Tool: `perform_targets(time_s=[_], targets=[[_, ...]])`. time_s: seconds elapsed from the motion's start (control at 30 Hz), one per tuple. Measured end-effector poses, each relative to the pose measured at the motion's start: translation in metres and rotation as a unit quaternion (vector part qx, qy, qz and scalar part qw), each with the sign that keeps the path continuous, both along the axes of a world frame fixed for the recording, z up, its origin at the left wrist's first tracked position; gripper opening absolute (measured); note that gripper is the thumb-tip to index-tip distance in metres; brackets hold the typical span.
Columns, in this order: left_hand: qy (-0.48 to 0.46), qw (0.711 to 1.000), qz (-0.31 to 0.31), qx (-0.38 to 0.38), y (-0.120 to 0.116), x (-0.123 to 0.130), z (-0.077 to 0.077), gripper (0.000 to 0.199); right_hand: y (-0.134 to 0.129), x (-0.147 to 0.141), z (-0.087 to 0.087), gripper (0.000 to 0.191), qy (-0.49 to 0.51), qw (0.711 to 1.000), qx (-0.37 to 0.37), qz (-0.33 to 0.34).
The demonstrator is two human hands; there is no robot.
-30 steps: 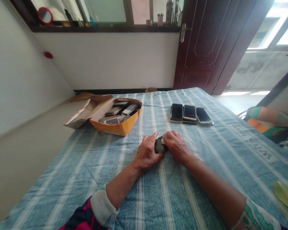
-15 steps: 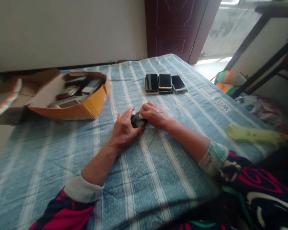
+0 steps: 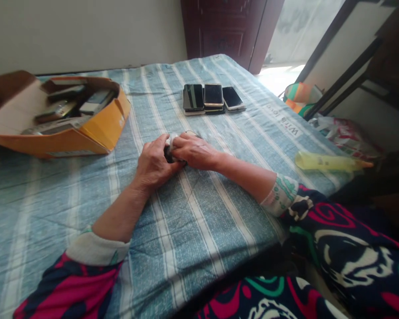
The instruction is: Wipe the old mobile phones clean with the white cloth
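the half-closed left hand [image 3: 154, 163] is gripping a dark phone [image 3: 168, 154], mostly hidden between both hands; the right hand [image 3: 195, 151], fingers bent, is pinching a white wad [image 3: 172, 141] against it. stacked phones [image 3: 214, 95] are lying beyond the right hand, and an orange box [image 3: 115, 124] is sitting left of the left hand.

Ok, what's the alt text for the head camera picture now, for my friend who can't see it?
A person's left hand holds a small dark object, mostly hidden, while the right hand's fingers hold a white wad against it. Beyond, phones, some stacked, sit on a blue striped cloth; an open orange box of gadgets is at left.
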State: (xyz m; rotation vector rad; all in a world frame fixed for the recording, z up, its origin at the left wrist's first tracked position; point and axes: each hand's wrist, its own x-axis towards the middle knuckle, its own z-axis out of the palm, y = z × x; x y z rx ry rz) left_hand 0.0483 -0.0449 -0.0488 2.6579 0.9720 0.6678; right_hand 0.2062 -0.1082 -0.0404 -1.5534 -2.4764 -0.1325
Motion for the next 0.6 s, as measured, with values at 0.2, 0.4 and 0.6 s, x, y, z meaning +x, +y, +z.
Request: perform_targets(time_s=[0.2, 0.4, 0.6], targets=[[0.008, 1.0, -0.003, 0.008, -0.0012, -0.0003, 0.0012, 0.068, -0.0044, 0.0059, -0.0031, 0.029, 0.018, 1.0, 0.003, 0.003], [0.007, 1.0, -0.014, 0.014, 0.0004, -0.0004, -0.0009, 0.065, -0.0071, 0.0087, -0.0046, 0.028, 0.021, 1.0, -0.003, 0.001], [0.011, 1.0, -0.02, 0.018, 0.0009, -0.0013, -0.0008, 0.061, -0.0054, 0.0066, -0.0059, 0.025, 0.016, 1.0, 0.009, 0.0]])
